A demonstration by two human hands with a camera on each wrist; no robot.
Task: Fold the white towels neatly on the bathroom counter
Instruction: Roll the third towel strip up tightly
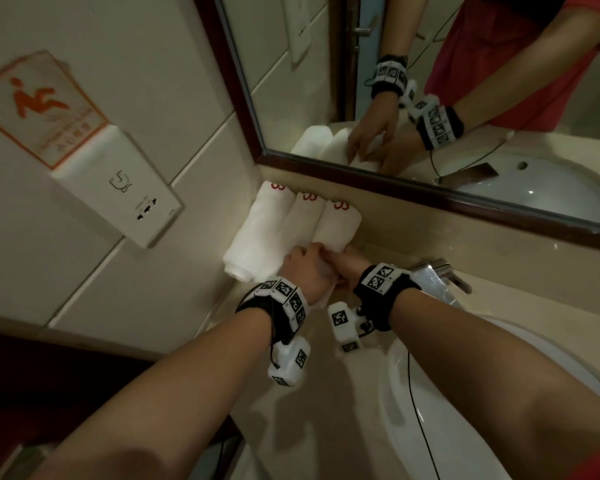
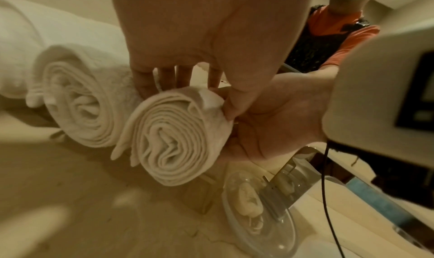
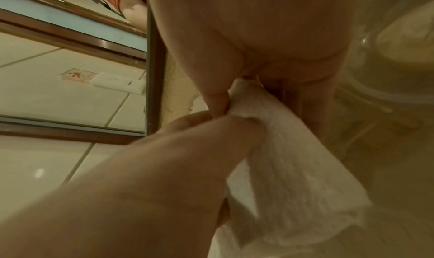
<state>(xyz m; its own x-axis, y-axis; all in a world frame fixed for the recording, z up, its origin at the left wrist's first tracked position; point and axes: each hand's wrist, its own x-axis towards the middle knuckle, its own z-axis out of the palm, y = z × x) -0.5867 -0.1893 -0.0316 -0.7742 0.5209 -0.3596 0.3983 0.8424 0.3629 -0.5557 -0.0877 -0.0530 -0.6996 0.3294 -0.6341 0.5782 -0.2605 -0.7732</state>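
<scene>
Towels first: we see three rolled white terry towels lying side by side on the beige stone bathroom counter, their far ends, marked with red embroidery, against the ledge under the dark wood-framed mirror. From the sink, they sit at about 10 o'clock. The left rolled white towel and the middle rolled white towel touch one another and lie untouched. The right rolled white towel touches the middle one, and both hands meet at its near end. Our left hand curls over the top of that roll, fingers on its left flank and thumb pinching the loose outer flap. Our right hand cups the roll from 3 o'clock, thumb pressed against the same flap. The chrome faucet stands just right of the hands, beside the white ceramic basin.
</scene>
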